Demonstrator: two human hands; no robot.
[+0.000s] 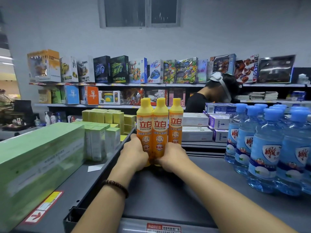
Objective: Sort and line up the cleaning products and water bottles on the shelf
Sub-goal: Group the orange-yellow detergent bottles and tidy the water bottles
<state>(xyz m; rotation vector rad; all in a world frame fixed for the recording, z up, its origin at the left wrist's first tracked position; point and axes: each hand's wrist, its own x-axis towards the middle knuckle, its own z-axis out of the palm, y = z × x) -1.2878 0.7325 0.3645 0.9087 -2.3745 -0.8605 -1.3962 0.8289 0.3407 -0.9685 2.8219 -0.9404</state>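
Three yellow detergent bottles [159,128] are held upright and touching one another on the grey shelf [168,190], towards its left side. The group is clamped low down between both hands. The left hand [134,152] is wrapped round the lower body of the left bottle with its fingers curled behind it, and the right hand [173,157] is curled round the bases of the other two. Whether the bases rest on the shelf cannot be told, as they are hidden by the hands. Because tall bottles are gripped so low, a top could be tipped outward by an uneven push or squeeze. Water bottles [262,148] are packed well apart to the right, and green boxes [42,157] are stacked to the left.
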